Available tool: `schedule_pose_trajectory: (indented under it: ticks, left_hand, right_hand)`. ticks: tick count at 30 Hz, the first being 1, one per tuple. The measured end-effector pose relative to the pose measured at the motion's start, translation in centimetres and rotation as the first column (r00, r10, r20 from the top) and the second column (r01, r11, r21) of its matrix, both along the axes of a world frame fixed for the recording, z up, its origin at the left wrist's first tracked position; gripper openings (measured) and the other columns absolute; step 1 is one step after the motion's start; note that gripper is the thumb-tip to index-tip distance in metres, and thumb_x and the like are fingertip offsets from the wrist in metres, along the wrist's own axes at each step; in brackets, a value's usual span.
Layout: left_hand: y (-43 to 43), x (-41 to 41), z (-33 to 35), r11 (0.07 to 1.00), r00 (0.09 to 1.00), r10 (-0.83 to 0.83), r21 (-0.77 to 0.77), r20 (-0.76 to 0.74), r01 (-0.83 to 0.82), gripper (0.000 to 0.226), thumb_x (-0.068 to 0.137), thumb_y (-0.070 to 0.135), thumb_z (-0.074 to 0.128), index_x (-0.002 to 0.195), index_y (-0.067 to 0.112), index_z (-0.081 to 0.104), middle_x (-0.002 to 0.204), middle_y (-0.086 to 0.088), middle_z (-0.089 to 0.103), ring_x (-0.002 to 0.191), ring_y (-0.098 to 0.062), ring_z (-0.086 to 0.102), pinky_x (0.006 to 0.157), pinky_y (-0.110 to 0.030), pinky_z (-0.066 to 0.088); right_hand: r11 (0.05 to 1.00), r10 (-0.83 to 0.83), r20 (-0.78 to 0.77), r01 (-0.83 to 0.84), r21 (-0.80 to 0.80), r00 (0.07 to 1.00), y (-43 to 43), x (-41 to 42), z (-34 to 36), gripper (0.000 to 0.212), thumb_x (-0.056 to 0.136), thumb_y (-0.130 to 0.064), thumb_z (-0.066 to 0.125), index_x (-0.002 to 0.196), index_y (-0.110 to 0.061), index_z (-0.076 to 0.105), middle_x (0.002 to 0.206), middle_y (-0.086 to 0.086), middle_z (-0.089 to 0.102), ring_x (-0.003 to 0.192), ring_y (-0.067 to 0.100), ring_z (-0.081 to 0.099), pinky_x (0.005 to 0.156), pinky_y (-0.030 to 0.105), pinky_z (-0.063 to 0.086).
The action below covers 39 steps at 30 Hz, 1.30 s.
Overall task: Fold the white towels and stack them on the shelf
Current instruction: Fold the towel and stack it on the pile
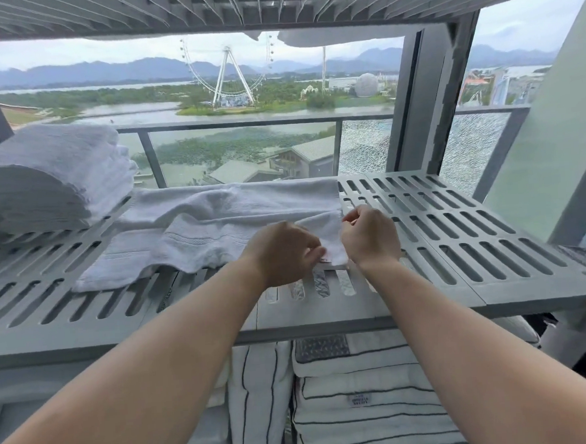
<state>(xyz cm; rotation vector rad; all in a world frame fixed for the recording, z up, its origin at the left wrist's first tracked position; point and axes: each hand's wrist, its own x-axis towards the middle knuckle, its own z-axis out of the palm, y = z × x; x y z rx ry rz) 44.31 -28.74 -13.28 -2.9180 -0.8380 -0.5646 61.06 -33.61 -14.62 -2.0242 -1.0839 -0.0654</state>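
Note:
A white towel (pixel 216 223) lies spread and rumpled across the middle of the grey slotted shelf (pixel 457 232). Its near right corner is bunched up between both hands. My left hand (pixel 283 253) pinches the towel's near edge with thumb and fingers. My right hand (pixel 368 234) pinches the same corner from the right side, fingers curled. A stack of folded white towels (pixel 45 178) sits at the shelf's left end.
Another slotted shelf (pixel 271 3) hangs close overhead, with a white towel edge (pixel 335 35) drooping over its far side. Below, folded white linens with dark stripes (pixel 360 399) fill the lower level. A window and balcony railing (pixel 244 125) lie behind the rack.

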Motion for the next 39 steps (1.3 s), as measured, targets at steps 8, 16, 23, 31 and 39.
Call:
schedule_pose_trajectory:
  ticks: [8,16,23,31,39]
  left_hand:
    - [8.1,-2.4,3.1,0.862,0.896,0.443,0.287,-0.025,-0.418,0.024,0.093,0.011,0.056,0.109,0.021,0.070,0.104,-0.002,0.068,0.093,-0.027,0.068,0.068,-0.035,0.054]
    - [15.4,-8.2,4.2,0.764,0.710,0.644,0.271,-0.285,-0.585,0.029,0.087,0.004,0.052,0.110,0.014,0.068,0.110,-0.007,0.067,0.100,-0.031,0.066,0.066,-0.035,0.048]
    - [19.5,-14.7,5.5,0.804,0.772,0.371,-0.238,-0.516,-0.545,0.036,0.087,0.010,0.060,0.117,0.024,0.072,0.101,0.001,0.070,0.090,-0.021,0.066,0.085,-0.036,0.057]
    - [21.2,-15.7,4.0,0.822,0.751,0.521,0.002,-0.407,-0.569,0.018,0.077,0.049,0.071,0.089,0.037,0.077,0.085,0.018,0.069,0.088,-0.010,0.060,0.074,-0.032,0.056]
    - [22.6,-13.9,5.1,0.778,0.752,0.598,-0.027,-0.277,-0.628,0.021,0.089,0.021,0.056,0.081,0.022,0.075,0.061,0.006,0.071,0.070,-0.013,0.071,0.071,-0.032,0.059]
  right_hand:
    - [0.978,0.163,0.307,-0.113,-0.175,0.938,6.1,-1.5,3.3,0.022,0.093,-0.020,0.060,0.111,-0.024,0.073,0.109,0.008,0.072,0.106,0.027,0.064,0.091,0.037,0.053]
    - [0.803,0.284,0.434,0.036,-0.595,0.855,12.6,-5.2,4.8,0.020,0.090,-0.014,0.055,0.107,-0.016,0.067,0.114,0.006,0.067,0.095,0.026,0.061,0.078,0.035,0.053]
    - [0.634,0.476,0.162,-0.210,-0.744,0.864,17.0,-6.8,6.6,0.032,0.080,-0.045,0.075,0.079,-0.013,0.074,0.064,-0.003,0.069,0.059,0.014,0.064,0.063,0.025,0.054]
    - [0.610,0.560,0.256,-0.182,-0.771,0.788,18.7,-6.8,6.2,0.019,0.084,-0.018,0.066,0.070,-0.010,0.075,0.066,0.000,0.074,0.061,0.017,0.073,0.078,0.035,0.061]
    - [0.778,0.499,0.400,-0.194,-0.597,0.769,19.5,-6.4,4.0,0.023,0.085,-0.032,0.064,0.106,-0.022,0.070,0.111,0.002,0.068,0.107,0.026,0.063,0.079,0.032,0.050]
